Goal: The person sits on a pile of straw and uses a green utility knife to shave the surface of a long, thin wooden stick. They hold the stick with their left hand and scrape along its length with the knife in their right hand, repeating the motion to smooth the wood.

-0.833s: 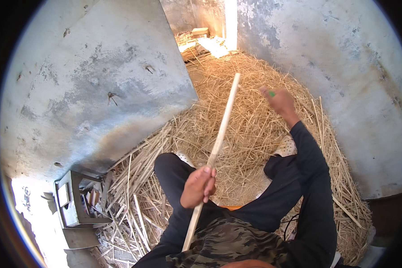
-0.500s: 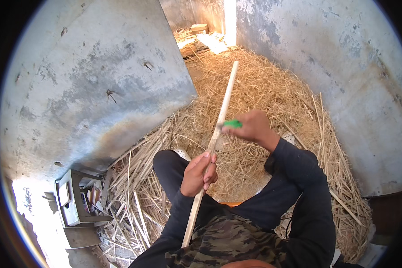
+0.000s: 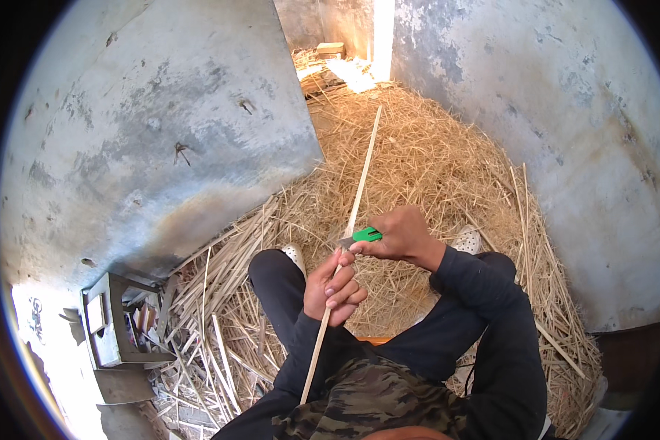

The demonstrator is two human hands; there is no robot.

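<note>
A long, pale strip of split bamboo or wood (image 3: 364,174) slants from my lap up and away over the shavings. My left hand (image 3: 334,288) is closed round its middle, thumb uppermost. Just beyond that thumb, my right hand (image 3: 401,235) grips a green-handled utility knife (image 3: 367,235). The knife's short blade touches the strip, close to my left fingertips. The strip shows its narrow edge upward, and its lower end rests by my camouflage-patterned clothing (image 3: 389,389).
Curly shavings (image 3: 433,158) cover the floor ahead. Loose strips (image 3: 213,279) lie heaped at my left, with more along the right wall (image 3: 557,147). A box-like wooden stool (image 3: 117,323) holding odds and ends stands at left. A brick (image 3: 331,50) lies at the far end.
My right hand and the knife have come down the strip toward my left hand. The strip has turned from its broad face to its narrow edge.
</note>
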